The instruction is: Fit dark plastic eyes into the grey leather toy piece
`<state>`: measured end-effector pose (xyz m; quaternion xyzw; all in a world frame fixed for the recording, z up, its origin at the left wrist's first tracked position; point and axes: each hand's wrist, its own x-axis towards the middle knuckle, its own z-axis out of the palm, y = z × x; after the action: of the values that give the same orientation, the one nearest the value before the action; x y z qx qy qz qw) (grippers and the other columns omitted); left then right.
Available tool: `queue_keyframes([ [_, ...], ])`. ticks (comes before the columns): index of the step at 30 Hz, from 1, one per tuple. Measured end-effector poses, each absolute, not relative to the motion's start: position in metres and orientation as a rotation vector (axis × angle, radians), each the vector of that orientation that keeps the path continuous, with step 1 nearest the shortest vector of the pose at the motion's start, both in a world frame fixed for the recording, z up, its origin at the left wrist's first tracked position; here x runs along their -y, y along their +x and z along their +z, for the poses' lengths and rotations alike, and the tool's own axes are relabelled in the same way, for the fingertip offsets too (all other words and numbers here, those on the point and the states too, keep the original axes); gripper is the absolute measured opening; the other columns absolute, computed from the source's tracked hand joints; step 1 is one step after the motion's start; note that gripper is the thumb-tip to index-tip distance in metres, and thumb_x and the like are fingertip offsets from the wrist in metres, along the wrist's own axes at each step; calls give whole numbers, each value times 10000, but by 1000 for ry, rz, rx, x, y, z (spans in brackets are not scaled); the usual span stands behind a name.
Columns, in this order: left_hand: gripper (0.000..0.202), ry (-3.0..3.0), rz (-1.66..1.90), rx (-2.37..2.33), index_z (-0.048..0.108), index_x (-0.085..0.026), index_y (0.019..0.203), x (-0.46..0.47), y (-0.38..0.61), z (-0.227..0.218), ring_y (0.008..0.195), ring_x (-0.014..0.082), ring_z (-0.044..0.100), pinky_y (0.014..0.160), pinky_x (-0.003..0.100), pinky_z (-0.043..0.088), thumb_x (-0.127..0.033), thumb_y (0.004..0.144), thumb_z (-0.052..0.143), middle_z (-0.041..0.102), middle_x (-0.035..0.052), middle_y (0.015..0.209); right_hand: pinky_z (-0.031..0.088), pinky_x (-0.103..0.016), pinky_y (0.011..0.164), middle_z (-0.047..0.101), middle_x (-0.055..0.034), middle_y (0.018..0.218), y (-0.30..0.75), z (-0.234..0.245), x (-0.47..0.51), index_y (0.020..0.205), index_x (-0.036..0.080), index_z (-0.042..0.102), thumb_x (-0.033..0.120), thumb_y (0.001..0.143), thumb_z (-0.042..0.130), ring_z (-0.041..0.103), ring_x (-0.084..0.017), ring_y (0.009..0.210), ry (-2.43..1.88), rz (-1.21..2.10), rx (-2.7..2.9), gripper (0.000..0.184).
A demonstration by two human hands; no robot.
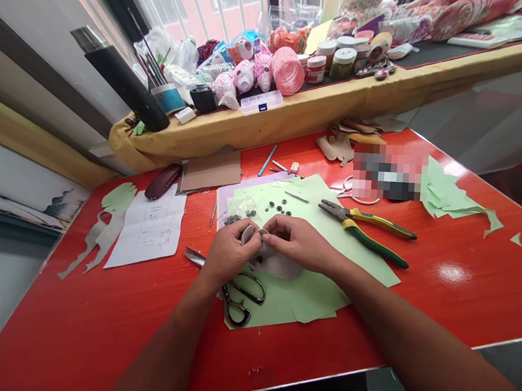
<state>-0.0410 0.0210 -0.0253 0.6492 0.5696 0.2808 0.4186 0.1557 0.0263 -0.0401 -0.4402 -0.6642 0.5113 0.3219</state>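
Observation:
My left hand [228, 251] and my right hand [298, 240] meet over a light green paper sheet [321, 293] on the red table [103, 315]. Both hands pinch a small grey-white piece of felt or fabric [274, 262] between their fingertips, and a small metal part seems to sit at the pinch. Black-handled scissors [241, 294] lie just under my left wrist. Small dark buttons or snaps [278, 207] are scattered on the green sheet beyond my hands.
Green-and-yellow pliers [367, 228] lie to the right. A white sheet with drawings [148, 230] and green cut-outs [109, 216] lie left. Green scraps [451, 195] lie far right. A yellow-covered ledge [292, 112] behind holds jars, pink craft figures and a clear box.

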Motion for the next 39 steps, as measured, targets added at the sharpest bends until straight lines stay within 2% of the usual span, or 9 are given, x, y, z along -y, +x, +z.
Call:
queue_keyframes([
  [8, 214, 1572, 792, -1324, 673, -197, 845, -22, -40, -25, 702, 163, 540, 648, 259, 438, -408, 882, 666, 607, -24, 736, 451, -279, 670, 693, -10, 805, 154, -40, -27, 871, 200, 657, 305, 881, 640, 613, -177, 754, -1180, 1360, 1628, 106],
  [12, 239, 1531, 821, -1349, 678, -200, 857, -22, -41, -26, 698, 163, 540, 640, 255, 435, -436, 890, 670, 608, -24, 736, 477, -300, 740, 712, -32, 884, 155, -39, -28, 906, 193, 667, 361, 882, 654, 635, -199, 835, -1139, 1381, 1598, 170],
  [15, 226, 1543, 825, -1397, 674, -207, 849, -20, -41, -25, 675, 164, 530, 620, 253, 426, -430, 885, 667, 591, -28, 712, 482, -318, 802, 728, -40, 952, 155, -39, -29, 939, 197, 676, 346, 869, 671, 647, -216, 910, -1161, 1350, 1634, 165],
  [22, 163, 1817, 863, -1607, 693, -237, 853, -9, -30, -27, 672, 175, 574, 636, 266, 404, -360, 920, 609, 658, -16, 714, 468, -298, 698, 719, -28, 864, 150, -41, -29, 868, 206, 668, 287, 846, 653, 636, -203, 807, -1344, 1308, 1591, 85],
  [25, 165, 1837, 868, -1665, 694, -242, 848, -9, -27, -29, 654, 174, 563, 628, 266, 394, -371, 911, 613, 651, -18, 695, 459, -291, 660, 703, -24, 822, 150, -40, -30, 835, 207, 654, 306, 835, 667, 625, -201, 768, -1377, 1325, 1544, 100],
  [29, 222, 1631, 841, -1504, 659, -214, 795, -15, -30, -27, 681, 174, 548, 629, 260, 429, -417, 883, 640, 620, -18, 706, 451, -290, 661, 702, -19, 840, 153, -41, -29, 856, 210, 646, 290, 837, 658, 622, -202, 788, -1345, 1338, 1578, 83],
  [36, 240, 1613, 780, -1486, 661, -208, 828, -18, -35, -28, 662, 165, 518, 609, 259, 413, -442, 882, 642, 586, -27, 695, 497, -325, 845, 757, -41, 1012, 157, -42, -29, 960, 208, 678, 267, 893, 635, 683, -224, 985, -1185, 1299, 1701, 100],
  [39, 229, 1640, 774, -1489, 657, -208, 814, -17, -35, -28, 658, 162, 512, 604, 257, 405, -427, 880, 640, 582, -30, 692, 505, -324, 848, 764, -42, 1020, 158, -40, -29, 967, 208, 681, 283, 897, 648, 698, -226, 993, -1157, 1325, 1692, 107],
])
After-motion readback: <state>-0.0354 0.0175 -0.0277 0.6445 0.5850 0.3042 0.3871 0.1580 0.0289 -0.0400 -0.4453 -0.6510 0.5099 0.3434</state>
